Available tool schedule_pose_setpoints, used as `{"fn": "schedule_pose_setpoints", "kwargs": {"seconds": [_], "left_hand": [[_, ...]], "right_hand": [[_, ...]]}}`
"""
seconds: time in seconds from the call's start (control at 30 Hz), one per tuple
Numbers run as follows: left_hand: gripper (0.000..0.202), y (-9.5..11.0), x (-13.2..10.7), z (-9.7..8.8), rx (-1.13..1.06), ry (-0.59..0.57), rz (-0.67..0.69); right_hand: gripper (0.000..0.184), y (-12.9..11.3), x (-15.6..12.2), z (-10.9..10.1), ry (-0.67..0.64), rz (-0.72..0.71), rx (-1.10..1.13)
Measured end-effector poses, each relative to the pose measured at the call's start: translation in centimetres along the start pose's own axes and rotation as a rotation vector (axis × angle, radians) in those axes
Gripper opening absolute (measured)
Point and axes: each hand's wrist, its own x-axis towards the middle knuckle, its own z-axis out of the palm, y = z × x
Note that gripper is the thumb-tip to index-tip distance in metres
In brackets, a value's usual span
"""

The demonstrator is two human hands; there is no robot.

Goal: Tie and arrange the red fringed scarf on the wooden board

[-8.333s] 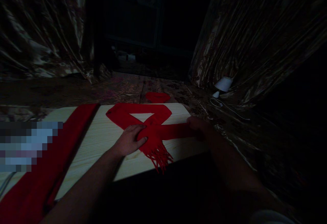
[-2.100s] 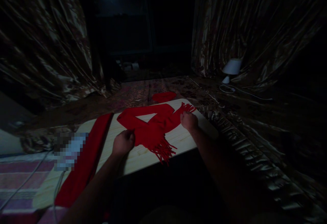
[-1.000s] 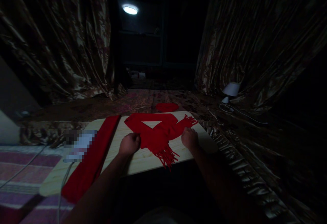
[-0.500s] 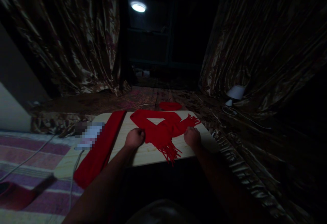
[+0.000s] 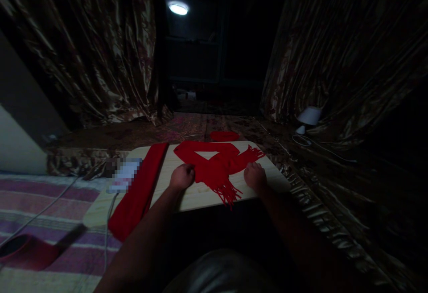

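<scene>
A red fringed scarf (image 5: pixel 211 167) lies on a pale wooden board (image 5: pixel 200 197), its two ends crossed below a small loop. One fringed end points toward me, the other to the right. My left hand (image 5: pixel 182 176) is a closed fist resting on the board just left of the crossing, with nothing visible in it. On the right, my right hand (image 5: pixel 255 176) is also curled closed, close below the right-hand fringe. Whether its knuckles touch the scarf, I cannot tell. A long folded red cloth (image 5: pixel 142 190) lies along the board's left side.
Beyond the board's far edge is another red cloth item (image 5: pixel 224 136). A blurred-out device (image 5: pixel 124 176) with a cable sits at left. A red cup-like object (image 5: pixel 28 252) lies on the striped bedding (image 5: pixel 67 204). A small white lamp (image 5: pixel 309 115) stands far right by the curtains.
The camera has shifted slightly, so the whole scene sits a little farther right. Both hands keep nearly the same place beside the scarf, which looks unchanged.
</scene>
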Motion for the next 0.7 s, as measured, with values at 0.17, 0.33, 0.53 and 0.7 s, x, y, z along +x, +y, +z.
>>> {"fn": "schedule_pose_setpoints", "kwargs": {"seconds": [0.17, 0.33, 0.53, 0.7], "left_hand": [[0.029, 0.3, -0.2, -0.3, 0.002, -0.018, 0.036], [0.03, 0.2, -0.3, -0.3, -0.02, -0.035, 0.043], [0.063, -0.4, 0.2, 0.4, -0.059, 0.075, 0.303], [0.054, -0.6, 0.7, 0.9, 0.011, -0.16, 0.308]], "right_hand": [[0.019, -0.7, 0.8, -0.7, 0.002, 0.028, 0.131], [0.022, -5.2, 2.7, -2.9, 0.003, -0.074, 0.322], [0.043, -12.2, 3.1, -5.4, -0.229, -0.463, 0.426], [0.056, -14.6, 2.7, -5.7, -0.378, -0.578, 0.282]]}}
